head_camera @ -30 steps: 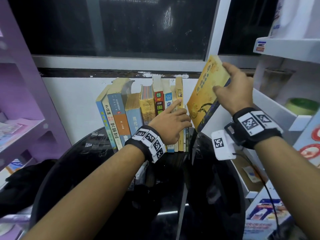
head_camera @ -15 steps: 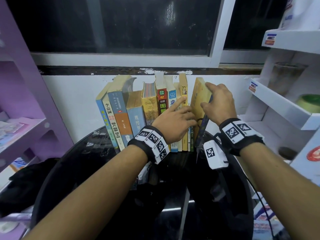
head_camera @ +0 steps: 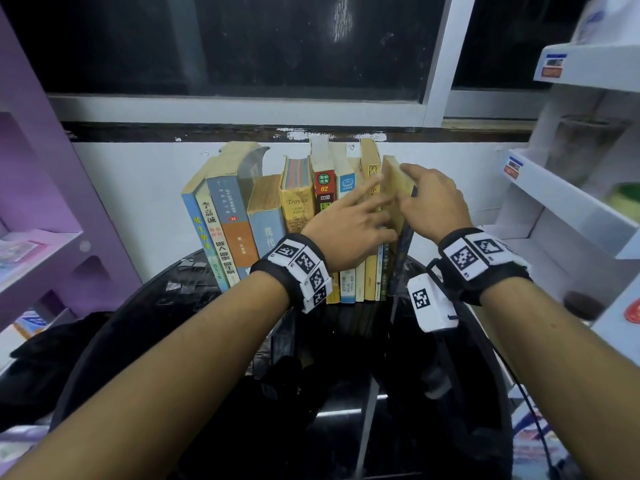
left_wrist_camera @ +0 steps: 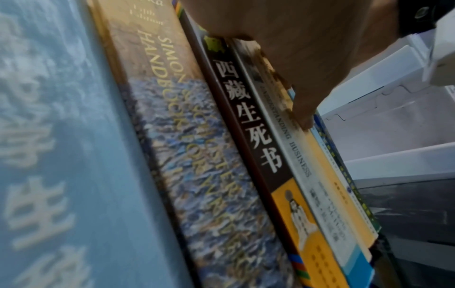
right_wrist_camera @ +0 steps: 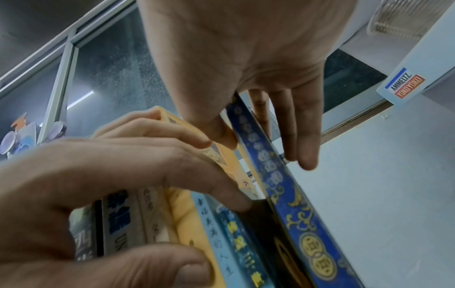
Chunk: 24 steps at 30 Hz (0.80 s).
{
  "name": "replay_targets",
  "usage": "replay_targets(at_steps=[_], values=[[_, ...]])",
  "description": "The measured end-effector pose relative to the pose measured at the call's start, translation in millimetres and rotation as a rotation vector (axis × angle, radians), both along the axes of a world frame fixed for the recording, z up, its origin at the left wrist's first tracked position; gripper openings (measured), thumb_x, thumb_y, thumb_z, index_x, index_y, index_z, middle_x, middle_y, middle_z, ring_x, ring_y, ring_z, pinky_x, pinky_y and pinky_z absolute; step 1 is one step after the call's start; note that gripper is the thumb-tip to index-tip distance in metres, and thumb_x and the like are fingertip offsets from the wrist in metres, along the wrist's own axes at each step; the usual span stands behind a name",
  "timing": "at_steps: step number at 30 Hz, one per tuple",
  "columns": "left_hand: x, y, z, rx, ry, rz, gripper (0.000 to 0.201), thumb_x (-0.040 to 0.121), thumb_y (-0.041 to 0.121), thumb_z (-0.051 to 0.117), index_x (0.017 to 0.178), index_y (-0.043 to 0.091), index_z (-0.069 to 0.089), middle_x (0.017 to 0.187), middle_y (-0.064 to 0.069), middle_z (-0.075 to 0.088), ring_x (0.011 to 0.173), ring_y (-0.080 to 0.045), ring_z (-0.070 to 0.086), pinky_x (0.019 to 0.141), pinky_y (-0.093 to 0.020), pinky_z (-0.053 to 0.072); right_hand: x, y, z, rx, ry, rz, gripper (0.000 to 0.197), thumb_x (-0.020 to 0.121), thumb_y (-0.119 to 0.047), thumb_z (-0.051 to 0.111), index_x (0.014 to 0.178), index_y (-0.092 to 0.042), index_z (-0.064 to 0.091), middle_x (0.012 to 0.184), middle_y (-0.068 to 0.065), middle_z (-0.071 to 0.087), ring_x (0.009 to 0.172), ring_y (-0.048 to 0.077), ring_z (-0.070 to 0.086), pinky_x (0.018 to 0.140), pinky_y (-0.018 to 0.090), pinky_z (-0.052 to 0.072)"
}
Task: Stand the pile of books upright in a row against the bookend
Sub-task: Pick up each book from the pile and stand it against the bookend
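Several books (head_camera: 270,216) stand upright in a row on the black round table (head_camera: 346,341), spines toward me, against the white wall. My left hand (head_camera: 360,216) presses spread fingers on the spines at the row's right part; the left wrist view shows its palm (left_wrist_camera: 283,48) on the spines beside a brown one (left_wrist_camera: 248,120). My right hand (head_camera: 415,188) pinches a yellow book with a blue spine (right_wrist_camera: 283,191) between thumb and fingers. That book (head_camera: 393,178) stands almost upright at the right end of the row. I cannot pick out a bookend.
A purple shelf unit (head_camera: 41,244) stands at the left and a white display rack (head_camera: 561,202) close at the right. A dark window (head_camera: 277,46) is above the wall. Dark cloth (head_camera: 52,341) lies low on the left.
My right hand has brought the yellow book down and left from a tilt in the air to the right end of the row. My left hand has stayed on the spines.
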State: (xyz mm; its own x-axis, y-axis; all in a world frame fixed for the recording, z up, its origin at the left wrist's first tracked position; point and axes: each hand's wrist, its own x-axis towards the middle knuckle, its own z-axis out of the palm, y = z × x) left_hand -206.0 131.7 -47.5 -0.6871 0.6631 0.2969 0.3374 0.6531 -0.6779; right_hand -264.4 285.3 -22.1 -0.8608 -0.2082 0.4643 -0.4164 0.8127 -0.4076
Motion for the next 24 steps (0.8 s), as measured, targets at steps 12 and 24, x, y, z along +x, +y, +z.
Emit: replay_targets(at_steps=[12,24], values=[[-1.8,-1.2,-4.6,0.041,0.026,-0.041,0.034,0.084,0.036,0.053,0.115,0.03,0.066,0.108,0.002,0.066,0.123,-0.026,0.048,0.119,-0.047,-0.009,-3.0,-15.1,-2.4,-0.019,-0.086,0.021,0.046,0.095,-0.034,0.043,0.14,-0.032,0.042,0.137,0.012,0.046,0.116,0.037,0.051,0.095,0.046,0.041],[24.4,-24.8,1.9,0.455,0.107,-0.23,0.024,0.082,0.023,0.063,0.105,0.019,0.066,0.126,-0.01,0.059,0.123,-0.028,0.049,0.115,-0.044,0.019,15.2,2.4,-6.0,-0.107,-0.075,0.276,0.053,0.096,-0.026,0.051,0.146,-0.018,0.036,0.154,0.006,0.027,0.137,0.021,0.033,0.111,0.031,0.026]])
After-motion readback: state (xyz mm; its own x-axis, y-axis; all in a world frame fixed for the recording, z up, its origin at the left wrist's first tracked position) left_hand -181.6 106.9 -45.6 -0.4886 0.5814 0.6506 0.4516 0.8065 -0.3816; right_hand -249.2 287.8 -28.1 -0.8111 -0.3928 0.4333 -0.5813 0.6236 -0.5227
